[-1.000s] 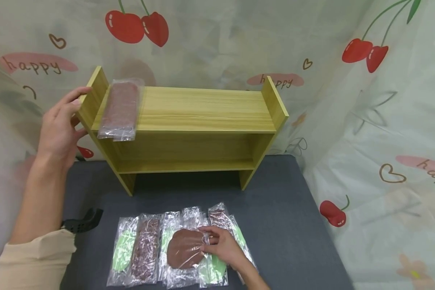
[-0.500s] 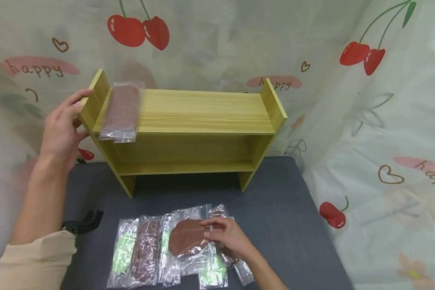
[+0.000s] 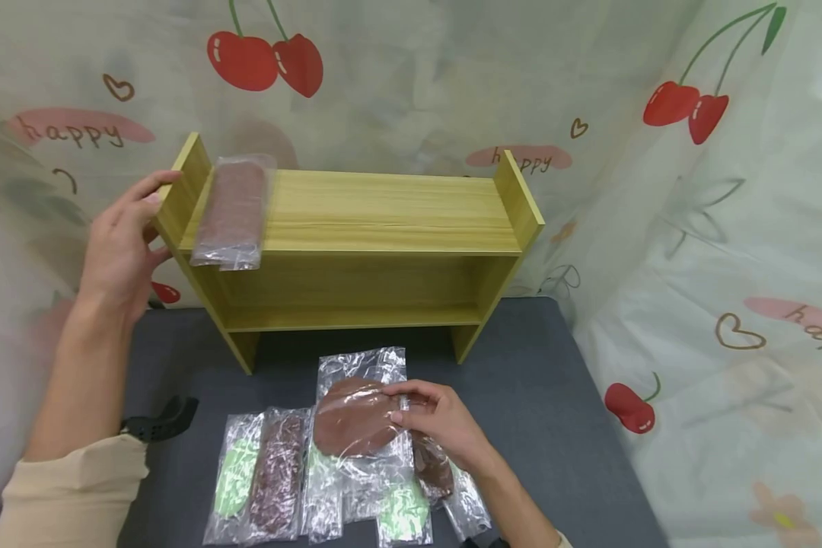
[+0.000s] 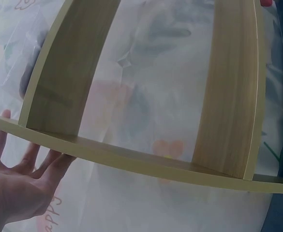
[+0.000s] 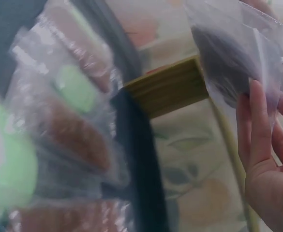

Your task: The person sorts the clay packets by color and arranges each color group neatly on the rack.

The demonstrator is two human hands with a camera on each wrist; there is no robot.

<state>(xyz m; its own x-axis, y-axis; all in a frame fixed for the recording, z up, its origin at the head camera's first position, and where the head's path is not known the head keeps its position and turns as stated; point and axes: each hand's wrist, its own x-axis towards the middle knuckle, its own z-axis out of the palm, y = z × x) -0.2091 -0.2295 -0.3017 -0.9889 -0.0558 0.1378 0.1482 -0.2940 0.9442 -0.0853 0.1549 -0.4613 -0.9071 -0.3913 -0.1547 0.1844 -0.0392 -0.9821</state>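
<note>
My left hand (image 3: 119, 236) rests its fingers against the outside and front edge of the left side panel of a wooden shelf (image 3: 390, 213). In the left wrist view those fingers (image 4: 30, 157) touch that panel from outside, fairly straight and spread. My right hand (image 3: 445, 426) pinches the right edge of a clear plastic bag (image 3: 356, 417) holding a flat, rounded brown piece. That bag is raised above other bags in the right wrist view. Another bag with a brown slab (image 3: 234, 205) lies at the left end of the top board, overhanging its front edge.
On the dark table (image 3: 541, 434) lie several clear bags, among them one with a green piece (image 3: 235, 476) and one with a dark brown slab (image 3: 276, 472). A black strap (image 3: 160, 422) is by my left forearm. A cherry-printed curtain (image 3: 411, 84) hangs behind the shelf.
My right hand has lifted the bag with the rounded brown piece off the pile and moved it toward the shelf. My left hand stays at the side panel.
</note>
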